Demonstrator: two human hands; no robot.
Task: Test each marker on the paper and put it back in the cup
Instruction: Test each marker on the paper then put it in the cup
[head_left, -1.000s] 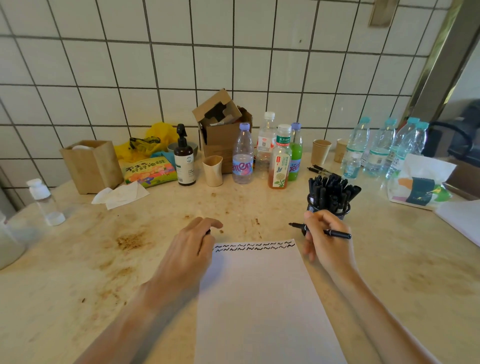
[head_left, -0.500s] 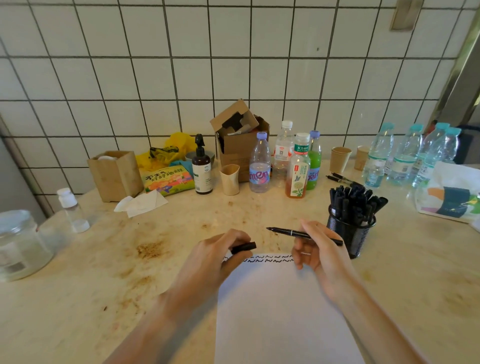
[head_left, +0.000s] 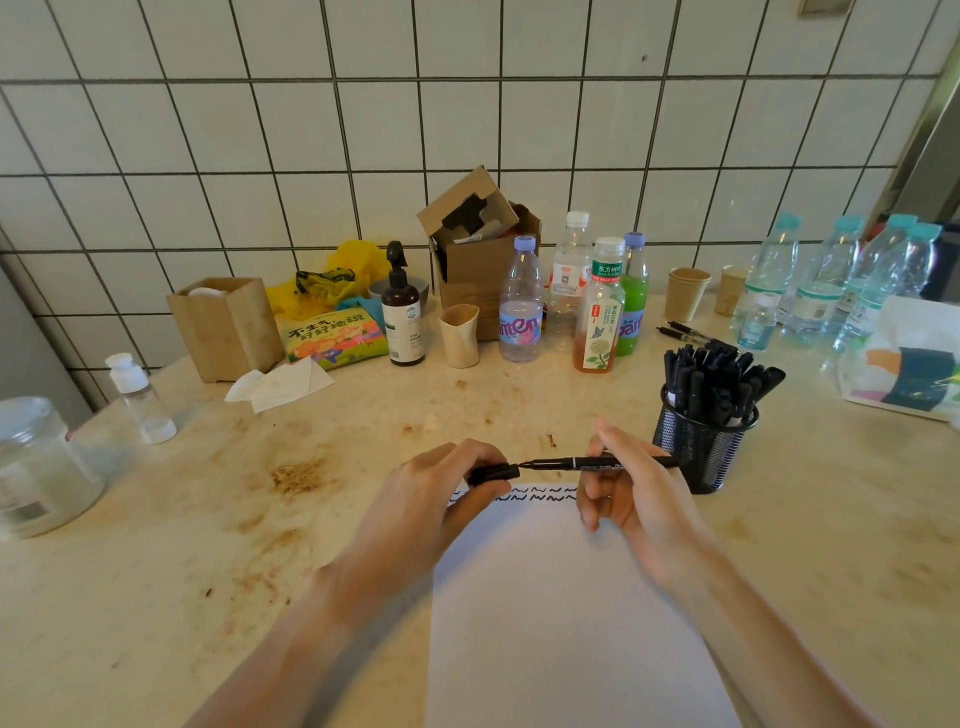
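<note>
A stained, pale stone counter runs to a white tiled wall. Above the paper, with wavy test lines along its top edge, the left hand pinches a black cap at the tip of the marker gripped by the right hand. The mesh cup of markers stands just right. One green-capped bottle bears Chinese label characters; a snack packet does too.

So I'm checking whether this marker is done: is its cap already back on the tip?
No, the cap pinched in the left hand sits just off the bare tip of the marker held by the right hand.
</note>
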